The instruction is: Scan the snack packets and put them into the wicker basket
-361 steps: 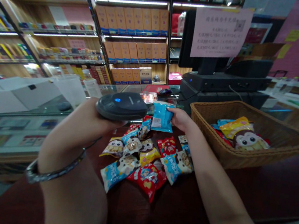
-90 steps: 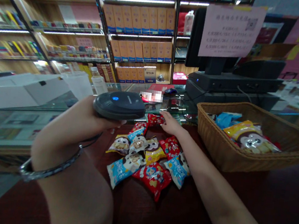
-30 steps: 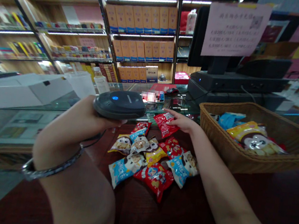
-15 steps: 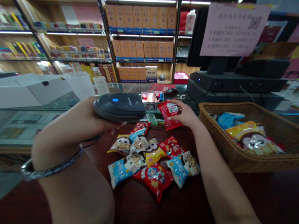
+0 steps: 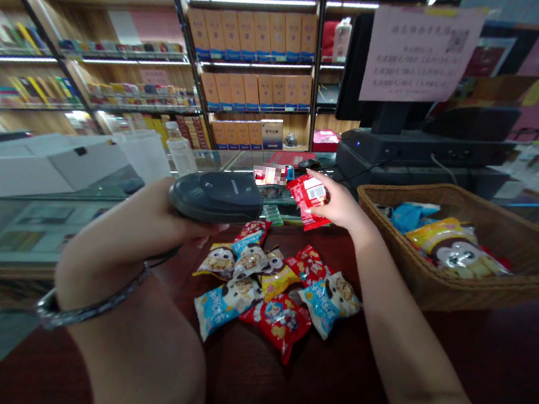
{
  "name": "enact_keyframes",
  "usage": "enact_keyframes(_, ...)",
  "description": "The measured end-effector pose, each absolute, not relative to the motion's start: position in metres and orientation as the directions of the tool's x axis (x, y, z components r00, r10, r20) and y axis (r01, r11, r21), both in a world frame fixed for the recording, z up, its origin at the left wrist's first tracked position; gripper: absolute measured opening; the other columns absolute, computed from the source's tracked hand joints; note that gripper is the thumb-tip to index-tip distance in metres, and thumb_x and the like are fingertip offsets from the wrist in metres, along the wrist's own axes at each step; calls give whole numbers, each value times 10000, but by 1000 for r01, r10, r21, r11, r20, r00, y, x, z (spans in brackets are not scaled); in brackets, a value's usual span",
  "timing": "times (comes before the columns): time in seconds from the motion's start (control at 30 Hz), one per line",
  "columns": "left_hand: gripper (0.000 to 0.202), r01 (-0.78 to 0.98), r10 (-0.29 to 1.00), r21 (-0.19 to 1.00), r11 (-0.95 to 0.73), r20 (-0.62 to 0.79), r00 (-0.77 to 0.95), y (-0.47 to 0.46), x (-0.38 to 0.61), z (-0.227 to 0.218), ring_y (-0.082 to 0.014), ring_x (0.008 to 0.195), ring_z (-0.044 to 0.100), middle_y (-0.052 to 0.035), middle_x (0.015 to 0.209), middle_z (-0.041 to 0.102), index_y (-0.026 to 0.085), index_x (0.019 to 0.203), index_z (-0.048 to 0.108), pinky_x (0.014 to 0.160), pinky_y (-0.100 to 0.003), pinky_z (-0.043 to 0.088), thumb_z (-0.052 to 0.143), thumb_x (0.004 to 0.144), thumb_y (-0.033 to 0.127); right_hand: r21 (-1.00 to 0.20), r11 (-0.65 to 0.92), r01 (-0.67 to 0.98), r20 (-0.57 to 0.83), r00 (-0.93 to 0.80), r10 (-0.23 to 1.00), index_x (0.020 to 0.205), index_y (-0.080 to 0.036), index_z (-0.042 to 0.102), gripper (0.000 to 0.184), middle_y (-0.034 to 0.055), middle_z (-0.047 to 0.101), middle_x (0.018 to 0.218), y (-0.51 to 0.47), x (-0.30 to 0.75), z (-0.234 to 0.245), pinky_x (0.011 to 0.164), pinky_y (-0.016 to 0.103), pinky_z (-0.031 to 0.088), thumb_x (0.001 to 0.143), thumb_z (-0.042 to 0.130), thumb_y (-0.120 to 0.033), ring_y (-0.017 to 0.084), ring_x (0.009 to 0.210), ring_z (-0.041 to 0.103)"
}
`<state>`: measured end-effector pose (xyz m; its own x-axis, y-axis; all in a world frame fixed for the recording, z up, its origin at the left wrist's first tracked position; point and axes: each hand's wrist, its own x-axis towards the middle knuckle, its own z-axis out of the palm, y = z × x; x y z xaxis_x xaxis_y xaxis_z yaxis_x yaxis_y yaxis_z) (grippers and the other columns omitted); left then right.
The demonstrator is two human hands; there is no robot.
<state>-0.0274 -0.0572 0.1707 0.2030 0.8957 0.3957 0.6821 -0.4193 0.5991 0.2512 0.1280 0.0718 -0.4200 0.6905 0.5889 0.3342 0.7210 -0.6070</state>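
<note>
My left hand (image 5: 166, 221) is wrapped around a black handheld barcode scanner (image 5: 216, 196), whose top faces up and whose cord trails down past my wrist. My right hand (image 5: 341, 209) pinches a small red snack packet (image 5: 309, 197) by its edge, with the white label side showing, just to the right of the scanner and apart from it. Below both hands, a loose pile of several cartoon-printed snack packets lies on the dark red wooden counter (image 5: 244, 379), among them a blue one (image 5: 223, 306) and a red one (image 5: 275, 320).
A wicker basket (image 5: 419, 280) holding several snack packets stands on the counter to the right. Behind it are a till monitor (image 5: 368, 69) and a black terminal (image 5: 397, 150). A glass display case (image 5: 46, 224) runs along the left, with boxed goods on shelves beyond.
My right hand has raised the red packet from the counter edge and moved it up towards the scanner, turning its label up. The pile and my left hand have barely moved.
</note>
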Motion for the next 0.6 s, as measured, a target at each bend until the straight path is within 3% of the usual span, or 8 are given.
enact_keyframes(0.17, 348, 705, 890, 570, -422, 407, 204, -56, -29, 172, -188, 844, 695, -23, 968, 807, 203, 1023, 770, 839, -319, 577, 753, 683, 278, -611, 732, 301, 590, -443, 675, 1457, -241, 500, 855, 50, 632, 1319, 122, 252, 77, 881, 317, 514, 638, 704, -102, 191, 936, 648)
enact_keyframes(0.33, 363, 733, 916, 571, -370, 357, 184, -55, -29, 174, -213, 879, 689, -58, 1022, 796, 173, 1044, 757, 872, -354, 563, 738, 690, 252, -609, 711, 352, 555, -452, 699, 1445, -224, 510, 862, 56, 655, 1265, 121, 251, 80, 910, 324, 500, 620, 725, -99, 206, 972, 645)
enact_keyframes(0.43, 338, 731, 915, 574, -369, 363, 176, -55, -31, 174, -230, 885, 686, -68, 1005, 795, 163, 999, 762, 859, -361, 562, 731, 674, 250, -614, 712, 339, 551, -461, 695, 1482, -226, 473, 875, 66, 616, 1339, 122, 253, 78, 985, 337, 478, 649, 715, -108, 216, 1054, 630)
enact_keyframes(0.6, 310, 746, 913, 565, -352, 384, 140, -57, -33, 172, -207, 805, 657, -40, 854, 783, 165, 963, 766, 813, -344, 558, 742, 674, 273, -773, 585, 247, 423, -487, 764, 1556, -281, 347, 836, 35, 584, 1402, 128, 256, 72, 1016, 334, 484, 778, 615, -136, 186, 1061, 634)
